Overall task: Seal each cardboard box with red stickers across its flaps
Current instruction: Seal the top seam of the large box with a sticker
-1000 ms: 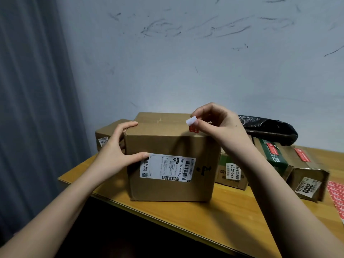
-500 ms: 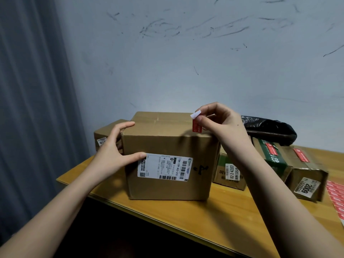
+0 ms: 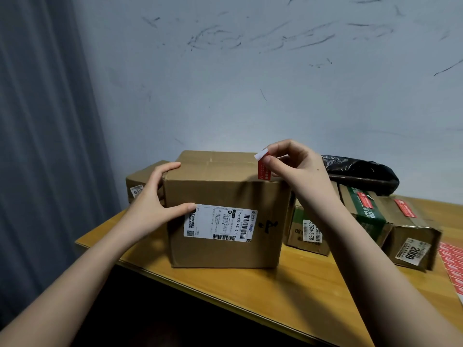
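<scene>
here, at the left, a small box (image 3: 140,182) sits behind the left hand (image 3: 152,204), which grips the upper left corner of the big cardboard box (image 3: 223,209), fingers on top and thumb on its white shipping label (image 3: 220,222); the box stands on the wooden surface (image 3: 288,291); the right hand (image 3: 298,166) pinches a red sticker (image 3: 263,169) at the box's top right edge, its white tip curled up; further right lie more boxes (image 3: 370,216), a black bag (image 3: 360,174) and a sheet of red stickers (image 3: 452,266).
</scene>
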`<state>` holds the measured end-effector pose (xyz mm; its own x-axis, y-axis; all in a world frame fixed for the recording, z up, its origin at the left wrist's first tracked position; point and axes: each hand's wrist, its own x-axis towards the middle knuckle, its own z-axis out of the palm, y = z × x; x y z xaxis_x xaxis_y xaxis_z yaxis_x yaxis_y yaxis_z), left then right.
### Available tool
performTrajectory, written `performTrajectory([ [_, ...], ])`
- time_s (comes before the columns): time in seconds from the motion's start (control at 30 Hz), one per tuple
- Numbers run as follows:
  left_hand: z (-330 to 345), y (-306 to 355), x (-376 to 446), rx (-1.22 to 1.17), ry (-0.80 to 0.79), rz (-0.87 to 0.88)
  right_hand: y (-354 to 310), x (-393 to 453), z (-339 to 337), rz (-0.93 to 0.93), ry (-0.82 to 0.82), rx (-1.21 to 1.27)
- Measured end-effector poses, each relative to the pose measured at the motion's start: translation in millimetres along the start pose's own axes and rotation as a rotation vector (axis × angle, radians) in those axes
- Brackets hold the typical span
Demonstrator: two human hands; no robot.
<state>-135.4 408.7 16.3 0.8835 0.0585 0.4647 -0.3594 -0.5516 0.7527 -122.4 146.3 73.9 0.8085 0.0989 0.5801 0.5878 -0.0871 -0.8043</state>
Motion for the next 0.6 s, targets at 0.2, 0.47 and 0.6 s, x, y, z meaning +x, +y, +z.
performTrajectory([
  [0.2, -1, 4, -3, 0.07, -0.038, 0.011, 2, 2, 1, 0.012, 0.031, -0.017],
  [0.47, -1, 2, -7, 0.083, -0.036, -0.019, 2, 2, 3, 0.044, 0.029, -0.008],
  [0.6, 1, 12, -7, 0.212, 0.106, 0.069, 2, 2, 2, 0.058, 0.03, -0.016],
])
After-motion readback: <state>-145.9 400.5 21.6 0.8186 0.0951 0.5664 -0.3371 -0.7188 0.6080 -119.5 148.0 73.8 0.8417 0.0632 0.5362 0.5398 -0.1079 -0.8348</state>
